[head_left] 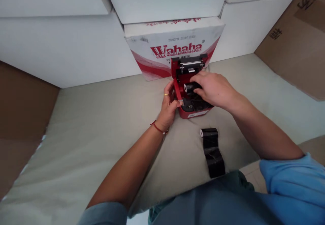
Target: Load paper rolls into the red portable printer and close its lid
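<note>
Right hand (212,87) grips a small black roll with a white-ended core (191,88) in an open red plastic machine (189,104)

Clock directions are taken from the machine, with twelve o'clock pointing away from the person. Nearest, at five o'clock, a glossy black ribbon strip (212,148) with a rolled, white-cored end lies on the beige cloth-covered surface (101,123); its tail trails toward six o'clock, probably laid there to stay within reach.

At eight o'clock the left hand (169,104) is curled against the machine, fingers along the outer wall and thumb over the near corner, apparently to steady the housing. The right hand comes in from three o'clock, thumb and fingers closed on the roll. That pinch seems to suit the narrow cavity and leaves one white end in plain view, facing nine o'clock.

The roll sits inside the red bay, dark and shiny, its far end covered by the fingers. The machine has red walls, black inner parts and a pale label on its front; its lid stands raised at twelve o'clock, baring a metal bar.

Behind the lid is a white-and-red printed cardboard carton (152,62), with plain white boxes (167,1) beyond it
</note>
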A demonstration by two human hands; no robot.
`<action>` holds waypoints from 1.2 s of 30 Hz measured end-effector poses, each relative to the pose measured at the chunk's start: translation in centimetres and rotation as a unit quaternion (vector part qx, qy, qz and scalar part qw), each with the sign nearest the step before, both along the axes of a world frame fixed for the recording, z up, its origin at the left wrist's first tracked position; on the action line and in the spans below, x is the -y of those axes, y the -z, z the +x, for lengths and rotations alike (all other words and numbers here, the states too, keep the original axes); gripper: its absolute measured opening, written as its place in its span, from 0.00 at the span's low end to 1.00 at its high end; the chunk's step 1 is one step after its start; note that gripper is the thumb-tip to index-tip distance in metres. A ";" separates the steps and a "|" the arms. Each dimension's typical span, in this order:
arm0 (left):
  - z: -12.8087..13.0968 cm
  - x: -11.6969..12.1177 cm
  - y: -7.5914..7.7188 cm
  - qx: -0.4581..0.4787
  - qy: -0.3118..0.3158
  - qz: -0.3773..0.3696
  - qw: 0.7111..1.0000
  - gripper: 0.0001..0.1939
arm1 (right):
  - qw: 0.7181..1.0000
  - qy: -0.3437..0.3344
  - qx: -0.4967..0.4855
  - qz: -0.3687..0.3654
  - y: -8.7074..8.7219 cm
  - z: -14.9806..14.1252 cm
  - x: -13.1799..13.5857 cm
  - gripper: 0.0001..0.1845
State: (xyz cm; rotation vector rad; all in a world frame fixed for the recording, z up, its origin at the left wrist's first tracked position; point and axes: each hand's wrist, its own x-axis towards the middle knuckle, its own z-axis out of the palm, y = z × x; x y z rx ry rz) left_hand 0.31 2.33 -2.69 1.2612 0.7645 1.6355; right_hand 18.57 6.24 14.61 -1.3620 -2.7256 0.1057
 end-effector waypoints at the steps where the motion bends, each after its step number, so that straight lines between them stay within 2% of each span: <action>1: 0.0 0.0 0.0 -0.005 -0.001 0.002 1.000 0.50 | 1.000 0.003 0.022 -0.001 0.2 -0.4 -0.3 0.21; 7: 0.2 0.2 -0.2 -0.025 -0.018 0.006 0.999 0.49 | 0.996 0.021 0.089 -0.006 1.2 -1.8 -1.9 0.20; 11: 0.1 0.1 0.0 -0.026 -0.018 0.003 0.999 0.51 | 0.999 0.003 0.041 0.012 2.4 -2.3 -3.3 0.16; 14: 0.0 0.0 0.0 -0.033 -0.016 0.009 0.999 0.50 | 1.000 -0.027 -0.007 -0.007 2.2 -1.8 -3.6 0.13; 17: 0.0 0.0 0.0 -0.037 -0.017 0.015 0.999 0.49 | 0.995 -0.059 -0.073 -0.032 1.2 0.1 -2.1 0.12; 20: 0.1 0.0 0.0 -0.048 -0.022 0.028 0.998 0.48 | 0.980 -0.117 -0.159 -0.026 0.9 3.1 0.9 0.16; 23: 0.2 0.0 0.2 -0.076 -0.036 0.039 0.996 0.44 | 0.964 -0.180 -0.195 -0.005 2.1 6.0 4.2 0.18; 26: 0.3 0.6 -0.2 -0.135 -0.092 0.047 0.986 0.39 | 0.967 -0.181 -0.177 0.027 4.0 8.0 6.6 0.26; 28: 0.2 1.5 -1.1 -0.202 -0.168 0.065 0.963 0.35 | 0.971 -0.169 -0.162 0.040 4.8 8.6 7.5 0.30; 29: 0.3 2.0 -1.7 -0.241 -0.212 0.081 0.944 0.33 | 0.972 -0.166 -0.158 0.043 5.1 8.7 7.8 0.30; 31: 0.5 3.4 -3.0 -0.310 -0.288 0.159 0.892 0.30 | 0.973 -0.165 -0.158 0.043 5.3 8.8 8.1 0.30; 34: 1.4 5.2 -4.5 -0.398 -0.296 0.272 0.825 0.22 | 0.970 -0.163 -0.173 0.042 5.0 8.6 8.0 0.25; 36: 2.1 5.8 -4.9 -0.443 -0.294 0.300 0.792 0.17 | 0.966 -0.164 -0.198 0.033 4.6 8.4 7.6 0.21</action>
